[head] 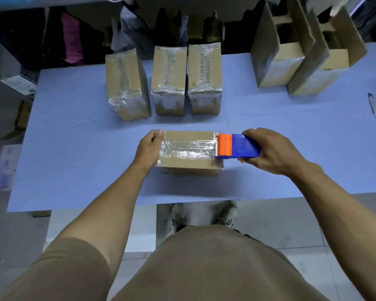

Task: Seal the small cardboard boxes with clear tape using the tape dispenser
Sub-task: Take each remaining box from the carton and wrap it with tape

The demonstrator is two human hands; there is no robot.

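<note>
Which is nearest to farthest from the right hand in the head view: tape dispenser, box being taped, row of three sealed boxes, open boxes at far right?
1. tape dispenser: gripped in the right hand.
2. box being taped: just left of the dispenser.
3. and 4. row of three sealed boxes behind-left, and open boxes behind-right: too close to call.

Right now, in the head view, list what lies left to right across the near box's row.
left hand → box being taped → tape dispenser → right hand
</note>
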